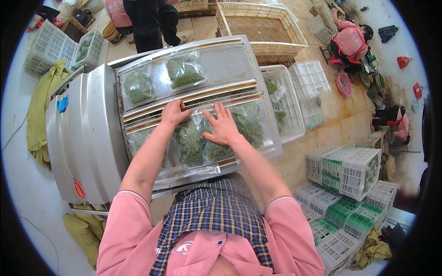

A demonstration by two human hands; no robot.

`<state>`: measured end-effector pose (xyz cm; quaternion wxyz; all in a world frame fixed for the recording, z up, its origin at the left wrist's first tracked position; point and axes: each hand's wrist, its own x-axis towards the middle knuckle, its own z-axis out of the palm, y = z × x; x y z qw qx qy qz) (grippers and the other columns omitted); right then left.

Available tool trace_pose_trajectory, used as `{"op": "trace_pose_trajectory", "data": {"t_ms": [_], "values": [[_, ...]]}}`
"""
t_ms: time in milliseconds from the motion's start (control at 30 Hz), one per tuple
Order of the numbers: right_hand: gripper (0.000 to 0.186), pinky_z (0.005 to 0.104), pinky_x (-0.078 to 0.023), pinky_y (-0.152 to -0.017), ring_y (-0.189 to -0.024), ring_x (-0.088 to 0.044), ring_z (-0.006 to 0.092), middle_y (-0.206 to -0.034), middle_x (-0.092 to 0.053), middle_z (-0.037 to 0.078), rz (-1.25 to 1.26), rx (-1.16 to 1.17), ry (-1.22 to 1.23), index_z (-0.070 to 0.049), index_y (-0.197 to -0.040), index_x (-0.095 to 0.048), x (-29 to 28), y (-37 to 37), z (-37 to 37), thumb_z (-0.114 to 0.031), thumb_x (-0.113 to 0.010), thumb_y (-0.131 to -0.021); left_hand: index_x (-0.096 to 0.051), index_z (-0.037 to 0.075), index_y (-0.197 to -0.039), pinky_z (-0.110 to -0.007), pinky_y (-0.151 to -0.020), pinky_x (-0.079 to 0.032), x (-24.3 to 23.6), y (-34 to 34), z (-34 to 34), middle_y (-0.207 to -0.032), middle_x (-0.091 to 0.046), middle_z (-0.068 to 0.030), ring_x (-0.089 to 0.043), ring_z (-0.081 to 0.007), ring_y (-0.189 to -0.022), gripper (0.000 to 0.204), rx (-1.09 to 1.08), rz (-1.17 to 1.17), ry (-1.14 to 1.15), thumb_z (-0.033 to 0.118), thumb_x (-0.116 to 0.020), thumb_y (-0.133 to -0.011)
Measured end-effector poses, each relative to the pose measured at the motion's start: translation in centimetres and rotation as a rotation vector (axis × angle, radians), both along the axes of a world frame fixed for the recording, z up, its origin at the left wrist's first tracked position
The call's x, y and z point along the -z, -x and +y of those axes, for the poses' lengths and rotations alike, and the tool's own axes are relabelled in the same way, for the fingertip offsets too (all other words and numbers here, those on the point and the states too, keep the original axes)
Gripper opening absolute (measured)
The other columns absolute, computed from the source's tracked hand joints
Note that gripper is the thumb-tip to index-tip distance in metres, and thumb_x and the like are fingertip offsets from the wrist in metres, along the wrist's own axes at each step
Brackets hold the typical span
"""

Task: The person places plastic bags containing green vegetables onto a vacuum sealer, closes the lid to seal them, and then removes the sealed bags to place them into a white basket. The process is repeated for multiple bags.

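Observation:
My left hand (173, 113) is closed, thumb and bent fingers together at the top edge of a clear plastic bag (189, 142) filled with small green sprigs or berries. Spread flat, my right hand (222, 125) rests on the upper part of the neighbouring bag, its fingers apart. More filled bags lie in this near row, one large bag (248, 124) to the right. Their mouths point to the long sealing bars (193, 103) of a steel packing machine (99, 110). Beyond the bars lie two more filled bags (184, 71).
To the right of the machine stands a white crate (294, 115) with green bags inside. A large cream crate (258, 43) is at the back. Stacked crates (343, 170) stand at lower right. Red-handled scissors (79, 189) hang at the machine's left. Other people work farther off.

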<state>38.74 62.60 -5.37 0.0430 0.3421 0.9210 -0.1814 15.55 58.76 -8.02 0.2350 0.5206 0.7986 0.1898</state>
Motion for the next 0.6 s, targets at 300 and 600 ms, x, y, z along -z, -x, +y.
{"op": "trace_pose_trajectory", "data": {"t_ms": [300,600], "values": [[0.085,0.0461,-0.012,-0.117,-0.143,-0.019,0.0377,-0.15,-0.028,0.026,0.056,0.335,-0.104,0.008,-0.143,-0.029,2.6,0.4,0.4,-0.057,-0.044,-0.09,-0.06,0.008,-0.073,-0.04,-0.065,-0.048,0.2,-0.9,-1.4,-0.076,-0.06,-0.008,-0.061,-0.028,-0.076,0.027,0.082,0.09,-0.192,0.03,-0.076,-0.074],[0.045,0.0461,-0.024,-0.112,-0.135,-0.034,0.0351,-0.135,-0.05,0.017,0.303,0.493,-0.077,0.001,-0.124,-0.054,-1.1,-1.6,0.3,-0.021,-0.06,-0.085,-0.067,0.01,-0.092,-0.04,-0.081,-0.049,-1.2,-0.3,-2.3,-0.092,-0.063,-0.0105,-0.059,-0.0298,-0.093,0.021,0.113,-0.015,-0.106,0.021,-0.072,-0.075]]}}
